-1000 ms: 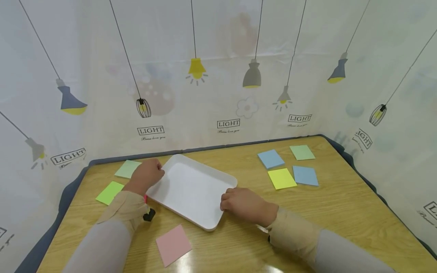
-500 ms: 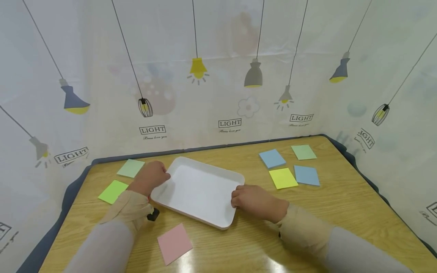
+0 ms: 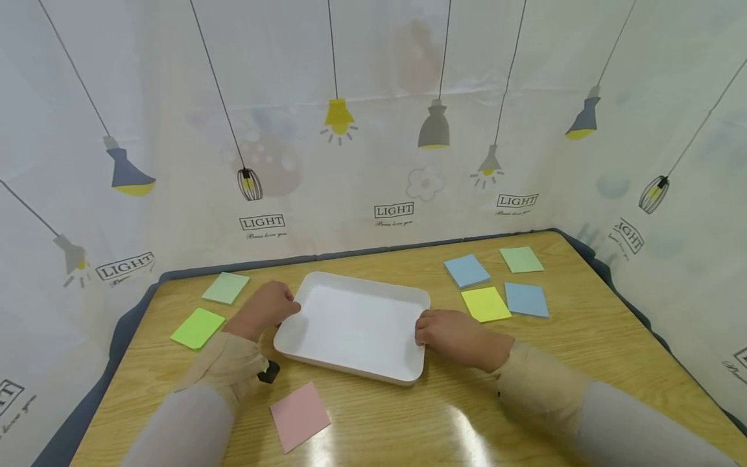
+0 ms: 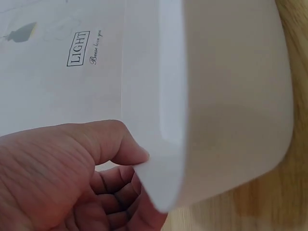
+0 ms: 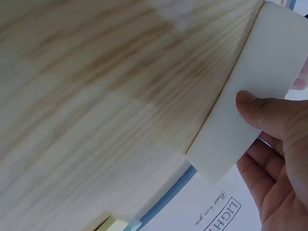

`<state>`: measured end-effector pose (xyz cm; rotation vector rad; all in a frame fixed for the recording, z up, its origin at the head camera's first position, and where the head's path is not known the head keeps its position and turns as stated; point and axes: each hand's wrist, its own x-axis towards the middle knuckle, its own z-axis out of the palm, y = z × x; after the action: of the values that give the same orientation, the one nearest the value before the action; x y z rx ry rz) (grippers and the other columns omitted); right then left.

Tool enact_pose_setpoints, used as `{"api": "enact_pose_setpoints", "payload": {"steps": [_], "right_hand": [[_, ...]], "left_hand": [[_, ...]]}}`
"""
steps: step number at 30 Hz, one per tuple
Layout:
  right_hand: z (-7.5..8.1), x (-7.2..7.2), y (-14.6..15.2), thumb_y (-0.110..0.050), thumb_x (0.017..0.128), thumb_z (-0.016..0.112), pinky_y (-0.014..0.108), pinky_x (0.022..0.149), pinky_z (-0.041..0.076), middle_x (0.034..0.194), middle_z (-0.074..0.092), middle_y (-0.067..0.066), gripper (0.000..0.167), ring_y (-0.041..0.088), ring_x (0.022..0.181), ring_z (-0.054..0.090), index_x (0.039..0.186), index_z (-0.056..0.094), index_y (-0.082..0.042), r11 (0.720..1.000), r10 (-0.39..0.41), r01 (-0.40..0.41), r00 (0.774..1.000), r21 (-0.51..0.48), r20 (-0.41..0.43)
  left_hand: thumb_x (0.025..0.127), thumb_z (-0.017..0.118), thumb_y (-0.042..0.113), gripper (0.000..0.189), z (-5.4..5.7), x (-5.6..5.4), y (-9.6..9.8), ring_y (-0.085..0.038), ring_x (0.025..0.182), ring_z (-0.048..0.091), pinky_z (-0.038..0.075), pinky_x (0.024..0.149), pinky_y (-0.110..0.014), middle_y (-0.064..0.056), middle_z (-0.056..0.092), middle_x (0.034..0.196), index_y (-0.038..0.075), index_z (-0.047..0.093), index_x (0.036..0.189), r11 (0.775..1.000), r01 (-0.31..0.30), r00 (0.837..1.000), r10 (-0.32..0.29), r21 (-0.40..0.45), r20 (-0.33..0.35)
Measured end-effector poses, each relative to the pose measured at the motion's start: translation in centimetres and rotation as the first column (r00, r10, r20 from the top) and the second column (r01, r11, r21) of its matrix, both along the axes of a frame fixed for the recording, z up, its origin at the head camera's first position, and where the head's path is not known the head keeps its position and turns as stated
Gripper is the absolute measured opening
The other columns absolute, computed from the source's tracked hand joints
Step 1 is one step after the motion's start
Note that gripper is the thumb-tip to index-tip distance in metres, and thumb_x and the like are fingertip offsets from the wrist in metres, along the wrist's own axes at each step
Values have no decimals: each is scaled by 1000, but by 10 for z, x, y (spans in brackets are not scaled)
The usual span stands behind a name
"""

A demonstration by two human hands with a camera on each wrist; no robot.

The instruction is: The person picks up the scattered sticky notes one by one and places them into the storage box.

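Observation:
A shallow white rectangular tray (image 3: pixel 356 331) lies in the middle of the wooden table in the head view, turned slightly askew, with nothing inside it. My left hand (image 3: pixel 268 308) pinches its left rim; in the left wrist view the thumb lies over the edge and the curled fingers sit below it. On the opposite short side, my right hand (image 3: pixel 458 337) grips the right wall. The right wrist view shows that thumb pressed on the outer face of the tray wall (image 5: pixel 226 130), the fingers reaching over the rim.
A pink sticky note (image 3: pixel 300 416) lies in front of the tray. Left of it are a lime note (image 3: pixel 197 328) and a pale green note (image 3: pixel 225 287). At right are a yellow note (image 3: pixel 486 304), two blue ones and another pale green one. A printed curtain (image 3: pixel 350 194) surrounds the table.
The tray has slid to the right and turned counterclockwise, its front edge now more nearly level in the head view. Both hands have moved right with it, keeping their hold.

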<state>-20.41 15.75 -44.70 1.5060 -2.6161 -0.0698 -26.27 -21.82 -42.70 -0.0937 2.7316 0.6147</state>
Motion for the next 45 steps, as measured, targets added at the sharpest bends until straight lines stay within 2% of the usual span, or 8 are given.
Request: {"api": "enact_pose_setpoints", "payload": {"steps": [7,11,13,17,20,32,40,45], "right_hand": [[7,-2,19,2,93,71,41,103,55,135,70,10,36,29,129,64,128,72,-7,994,-97,94,993,-57,-69],[11,-4,24,-13,98,69,44,92,59,146,59,20,50,34,123,66,144,57,0,903,-329,363,928,-228,175],[13,-5,24,-24,100,68,46,89,59,150,53,25,62,38,122,65,151,46,4,811,-387,527,810,-256,442],[8,-7,20,-36,101,68,45,92,58,149,51,28,78,39,125,63,157,32,5,656,-344,739,477,-157,809],[1,-10,15,-30,102,67,40,84,59,137,59,23,67,30,112,67,153,39,2,601,-300,789,367,-125,880],[-5,-20,12,-10,99,61,32,72,58,116,63,17,44,22,93,66,141,55,4,493,-364,854,373,-162,854],[-3,-34,25,-12,100,60,33,76,56,121,66,19,42,24,98,64,138,58,5,505,-425,846,417,-172,803],[-6,-44,33,-13,101,59,34,80,55,125,66,21,43,27,103,63,140,57,6,505,-446,843,438,-184,780]], "left_hand": [[96,67,22,23,-2,5,6,-22,78,65,52,66,-30,-12,68,97,0,66,103,999,-23,1000,23,41,0],[96,66,23,22,0,9,9,-22,76,62,50,65,-31,-11,66,91,1,64,100,999,-11,1000,12,40,-26],[95,66,22,20,1,10,10,-22,73,60,48,64,-31,-9,63,85,2,64,96,999,-14,999,15,37,-36],[93,65,21,18,0,13,12,-20,67,55,44,61,-30,-7,57,75,5,60,87,999,-26,999,27,34,-44],[93,65,21,20,-1,17,15,-20,67,54,43,60,-30,-6,55,73,6,58,82,999,-36,998,38,40,-49],[92,65,21,19,-1,34,31,-23,70,56,43,62,-31,-8,59,75,5,60,83,998,-57,994,58,19,-96],[92,62,19,17,-4,38,49,-24,77,57,46,66,-33,-10,63,86,2,62,93,995,-83,989,89,56,-118],[95,61,20,40,-7,39,62,-27,94,63,56,86,-42,-18,70,119,-4,61,128,991,-109,987,118,80,-110]]}}
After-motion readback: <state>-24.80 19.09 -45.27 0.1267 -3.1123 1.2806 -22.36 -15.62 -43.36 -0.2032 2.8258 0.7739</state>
